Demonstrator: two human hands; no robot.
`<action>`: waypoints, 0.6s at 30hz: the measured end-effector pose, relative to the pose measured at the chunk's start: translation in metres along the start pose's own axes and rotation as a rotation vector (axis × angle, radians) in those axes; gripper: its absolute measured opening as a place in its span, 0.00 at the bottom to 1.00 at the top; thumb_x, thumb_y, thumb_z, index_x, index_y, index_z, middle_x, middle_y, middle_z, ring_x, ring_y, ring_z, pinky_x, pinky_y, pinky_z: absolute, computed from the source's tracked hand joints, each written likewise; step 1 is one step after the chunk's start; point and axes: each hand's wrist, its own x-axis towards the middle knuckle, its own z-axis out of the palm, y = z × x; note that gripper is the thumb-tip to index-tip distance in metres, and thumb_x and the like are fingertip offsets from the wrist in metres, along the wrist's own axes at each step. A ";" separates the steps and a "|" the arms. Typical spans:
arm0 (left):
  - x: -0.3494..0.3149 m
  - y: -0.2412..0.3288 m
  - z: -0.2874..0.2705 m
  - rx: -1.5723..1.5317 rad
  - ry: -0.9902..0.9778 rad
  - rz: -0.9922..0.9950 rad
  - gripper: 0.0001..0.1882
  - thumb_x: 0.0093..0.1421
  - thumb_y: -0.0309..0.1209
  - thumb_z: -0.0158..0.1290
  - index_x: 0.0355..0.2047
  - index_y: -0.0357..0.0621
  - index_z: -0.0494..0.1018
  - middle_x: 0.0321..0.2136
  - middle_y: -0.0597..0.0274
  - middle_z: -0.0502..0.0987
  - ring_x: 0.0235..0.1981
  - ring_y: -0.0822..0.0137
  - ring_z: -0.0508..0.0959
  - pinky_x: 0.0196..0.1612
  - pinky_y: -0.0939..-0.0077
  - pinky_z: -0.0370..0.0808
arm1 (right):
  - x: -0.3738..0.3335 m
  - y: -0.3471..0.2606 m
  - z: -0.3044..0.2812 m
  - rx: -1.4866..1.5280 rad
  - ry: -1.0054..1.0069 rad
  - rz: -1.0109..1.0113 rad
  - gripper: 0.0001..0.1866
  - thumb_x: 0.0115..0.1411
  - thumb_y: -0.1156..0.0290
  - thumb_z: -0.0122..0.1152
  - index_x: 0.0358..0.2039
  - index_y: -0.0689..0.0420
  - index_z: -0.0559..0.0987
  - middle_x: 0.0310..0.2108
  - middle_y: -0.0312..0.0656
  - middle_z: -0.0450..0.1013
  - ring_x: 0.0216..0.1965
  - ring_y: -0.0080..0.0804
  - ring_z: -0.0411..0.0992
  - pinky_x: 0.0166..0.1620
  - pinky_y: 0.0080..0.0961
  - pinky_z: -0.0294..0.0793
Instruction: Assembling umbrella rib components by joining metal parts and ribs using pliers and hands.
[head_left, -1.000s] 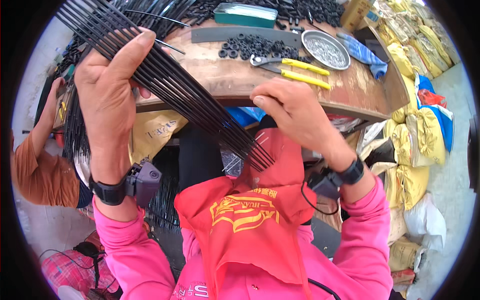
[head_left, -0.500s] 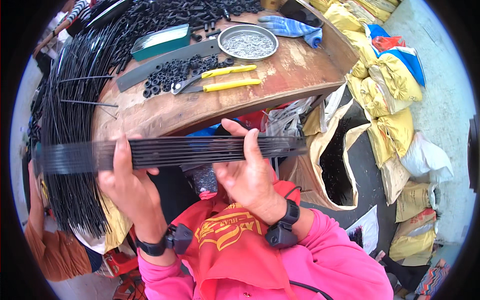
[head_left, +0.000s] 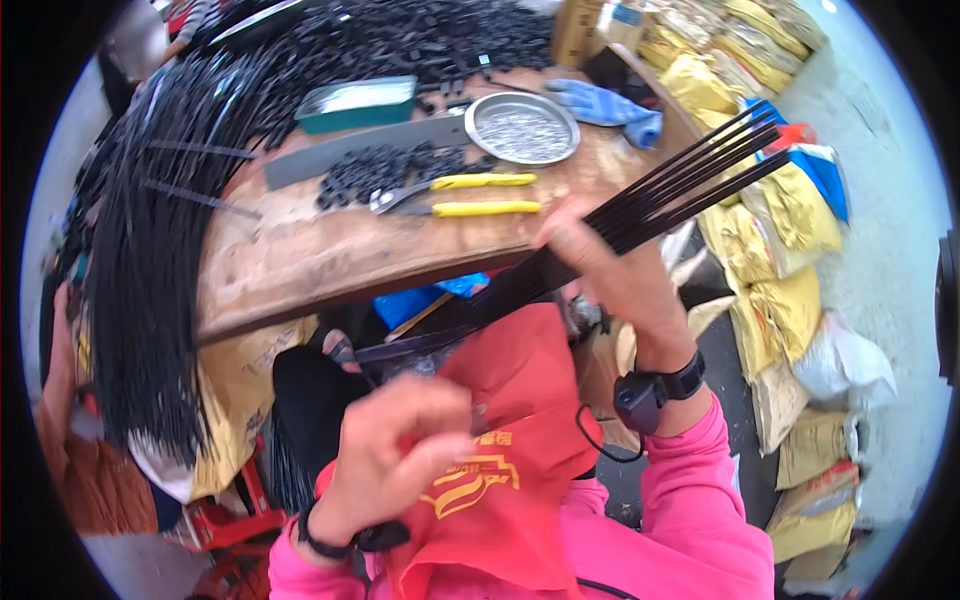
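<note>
My right hand (head_left: 605, 262) is closed around the middle of a bundle of long, thin black rods (head_left: 680, 185). The bundle slants from low by my lap up to the far right, its upper ends fanned apart. My left hand (head_left: 400, 440), smeared by motion, is off the bundle in front of the red apron (head_left: 520, 400). Its fingers curl loosely with the thumb apart, and nothing shows between them. On the wooden table (head_left: 300, 280) beyond lie yellow-handled pliers (head_left: 480, 195) and a pile of small black rings (head_left: 375, 175).
Long black rods (head_left: 150, 300) hang over the table's left side. A round metal dish (head_left: 520, 128), green tray (head_left: 358, 105), grey metal strip (head_left: 300, 165) and blue glove (head_left: 605, 110) lie farther back. Yellow sacks (head_left: 790, 205) line the right. Another person's arm (head_left: 60, 370) shows at left.
The bundle has swung from level to a steep slant, its right end raised. My left hand has let go and dropped toward my lap; my right hand has moved right and grips the bundle.
</note>
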 end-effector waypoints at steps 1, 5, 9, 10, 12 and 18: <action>0.009 -0.006 0.005 -0.017 0.166 0.082 0.21 0.51 0.31 0.60 0.44 0.36 0.72 0.37 0.56 0.76 0.37 0.64 0.77 0.39 0.76 0.74 | 0.000 0.008 0.017 -0.058 -0.129 -0.123 0.12 0.59 0.65 0.58 0.28 0.61 0.76 0.20 0.37 0.71 0.18 0.21 0.67 0.21 0.21 0.65; 0.038 -0.059 0.002 -0.015 0.340 0.051 0.34 0.49 0.32 0.62 0.55 0.34 0.63 0.43 0.55 0.73 0.45 0.68 0.72 0.46 0.76 0.71 | -0.001 0.056 0.089 -0.107 -0.508 -0.509 0.06 0.55 0.73 0.58 0.29 0.63 0.74 0.23 0.44 0.71 0.25 0.31 0.69 0.29 0.29 0.68; 0.036 -0.061 -0.003 -0.419 0.349 -0.087 0.22 0.51 0.25 0.60 0.48 0.36 0.71 0.40 0.64 0.76 0.39 0.76 0.74 0.45 0.80 0.70 | -0.007 0.061 0.132 0.084 -0.395 -0.517 0.07 0.53 0.73 0.58 0.30 0.63 0.73 0.26 0.51 0.72 0.26 0.46 0.70 0.29 0.34 0.68; 0.035 -0.064 -0.004 -0.462 0.418 0.006 0.17 0.53 0.23 0.59 0.44 0.36 0.74 0.38 0.65 0.76 0.38 0.77 0.74 0.45 0.81 0.70 | -0.007 0.061 0.136 0.092 -0.405 -0.514 0.07 0.53 0.73 0.58 0.30 0.63 0.73 0.26 0.51 0.72 0.26 0.46 0.70 0.29 0.34 0.68; 0.038 -0.066 -0.009 -0.359 0.546 0.161 0.07 0.57 0.23 0.55 0.36 0.35 0.77 0.34 0.64 0.78 0.36 0.76 0.75 0.42 0.81 0.72 | -0.002 0.055 0.140 -0.010 -0.456 -0.343 0.09 0.53 0.70 0.61 0.29 0.63 0.75 0.23 0.51 0.72 0.24 0.47 0.70 0.28 0.33 0.68; 0.038 -0.060 -0.040 -0.580 0.549 0.137 0.10 0.62 0.32 0.52 0.36 0.36 0.74 0.24 0.62 0.77 0.27 0.74 0.76 0.33 0.79 0.74 | -0.006 0.027 0.118 -0.104 -0.158 -0.191 0.09 0.55 0.68 0.63 0.26 0.62 0.78 0.18 0.39 0.71 0.20 0.23 0.70 0.25 0.22 0.68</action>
